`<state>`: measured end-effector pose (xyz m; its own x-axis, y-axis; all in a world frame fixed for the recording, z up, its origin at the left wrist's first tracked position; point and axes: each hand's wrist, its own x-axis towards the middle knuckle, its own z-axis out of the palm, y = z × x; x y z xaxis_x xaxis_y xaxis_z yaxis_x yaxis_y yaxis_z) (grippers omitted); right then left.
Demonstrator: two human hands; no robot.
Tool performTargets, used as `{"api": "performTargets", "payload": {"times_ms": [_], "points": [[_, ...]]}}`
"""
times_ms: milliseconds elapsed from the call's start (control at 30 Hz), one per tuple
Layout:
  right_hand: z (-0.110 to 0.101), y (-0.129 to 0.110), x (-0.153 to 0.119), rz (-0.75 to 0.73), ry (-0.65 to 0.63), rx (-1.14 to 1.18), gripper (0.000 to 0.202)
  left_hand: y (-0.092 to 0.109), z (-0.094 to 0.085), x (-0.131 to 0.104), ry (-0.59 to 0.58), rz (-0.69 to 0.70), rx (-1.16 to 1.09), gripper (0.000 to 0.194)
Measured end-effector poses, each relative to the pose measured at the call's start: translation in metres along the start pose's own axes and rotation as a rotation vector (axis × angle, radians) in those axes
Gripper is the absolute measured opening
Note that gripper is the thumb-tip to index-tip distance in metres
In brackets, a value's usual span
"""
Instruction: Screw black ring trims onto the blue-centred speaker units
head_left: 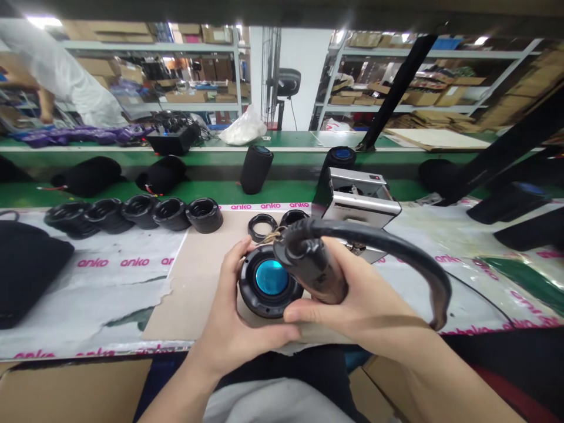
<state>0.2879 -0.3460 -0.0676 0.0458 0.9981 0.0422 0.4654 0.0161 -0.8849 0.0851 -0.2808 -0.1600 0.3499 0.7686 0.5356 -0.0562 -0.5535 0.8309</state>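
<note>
Your left hand (224, 329) curls round the left side of the black speaker (272, 279), thumb along the near side. Your right hand (365, 294) grips the corded tool (324, 276), thumb at the speaker's near right rim. So speaker's between both hands, blue face up, over the cardboard sheet (185, 311); can't tell if the base touches. Just beyond: flat black ring (252, 225), silver machine (361, 202) to its right. Farther: dark cylinder (256, 170), standing upright on the table (198, 191).
</note>
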Motion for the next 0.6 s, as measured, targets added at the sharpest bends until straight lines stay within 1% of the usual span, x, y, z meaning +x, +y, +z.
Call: {"api": "performTargets", "payload": {"times_ms": [67,133,200,333,433,467,500,533,600], "points": [[-0.001,-0.001,0.001,0.017,-0.017,-0.008,0.063,0.003,-0.002,0.007,-0.037,-0.024,-0.107,0.117],[-0.003,0.001,0.001,0.046,-0.025,0.003,0.060,0.008,0.000,0.013,-0.050,-0.053,-0.174,0.109],[-0.004,0.005,0.002,0.072,-0.038,0.054,0.062,0.013,0.001,0.017,-0.046,-0.078,-0.197,0.100],[-0.005,0.015,0.005,0.059,-0.094,0.188,0.071,0.021,0.001,0.022,-0.007,-0.102,-0.139,0.096],[-0.008,0.017,0.003,0.059,-0.067,0.251,0.071,0.024,-0.003,0.023,-0.024,-0.143,-0.054,0.090],[-0.011,0.016,0.002,0.057,-0.024,0.280,0.072,0.024,-0.003,0.023,-0.025,-0.165,-0.030,0.090],[-0.017,0.013,0.001,0.046,0.049,0.316,0.072,0.024,-0.004,0.023,-0.020,-0.187,-0.011,0.089],[-0.023,0.010,-0.001,0.012,0.143,0.360,0.070,0.024,-0.004,0.023,-0.010,-0.206,0.003,0.090],[-0.040,0.001,-0.004,-0.127,0.385,0.445,0.059,0.025,-0.003,0.022,0.010,-0.226,0.023,0.089]]}}
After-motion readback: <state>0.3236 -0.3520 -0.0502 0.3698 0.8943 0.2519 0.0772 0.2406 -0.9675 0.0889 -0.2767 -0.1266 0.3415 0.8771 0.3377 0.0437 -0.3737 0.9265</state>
